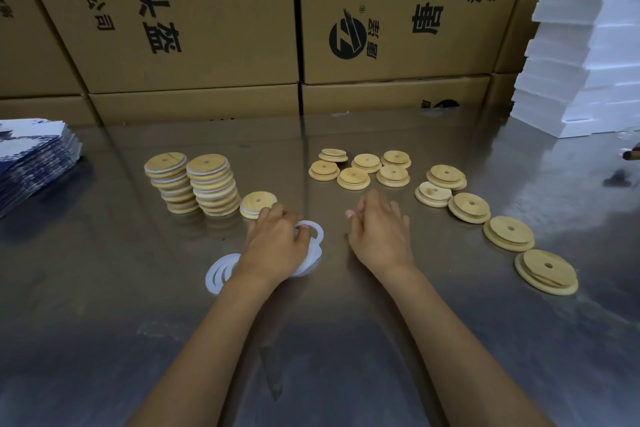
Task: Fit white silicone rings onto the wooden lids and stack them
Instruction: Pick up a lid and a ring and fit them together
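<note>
My left hand (277, 239) sits on the pile of white silicone rings (313, 246) near the middle of the bench (104, 305). Its fingers curl over the top ring and pinch it, I think to peel one ring off the pile. My right hand (377, 232) lies flat beside it with the fingers straight, holding nothing. It looks ready to reach for a lid.

The bare wooden lids (363, 168) are spread out to the right, each one on its own, so they are easy to grab. The two stacks of done lids (194, 182) stand to the left, with white edges showing between the wood. One lone lid (254, 203) with a ring on it lies just beside the stacks, touching my left fingers. I guess it starts a new stack.

My left hand hides most of the ring pile, so I cannot count the rings. I cannot see my fingertips under it. Cardboard boxes (207, 28) wall off the back. A pile of blue printed sheets (31, 156) is cut off at the left edge, and white foam blocks (581, 62) at the right. A small dark thing (632, 153) at the far right edge is too cut off to name.
</note>
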